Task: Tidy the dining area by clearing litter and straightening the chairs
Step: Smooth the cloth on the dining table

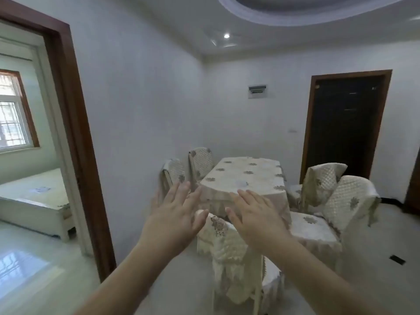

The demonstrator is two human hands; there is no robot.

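Task at start: both hands, left hand (175, 214) and right hand (254, 214), spread, empty, frame centre; chairs (227, 244) uneven, small litter (241, 183) on table (261, 171).

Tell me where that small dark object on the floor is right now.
In the head view, the dark object lies on the pale floor at lower right, just right of the nearest right-side covered chair and short of the dark doorway.
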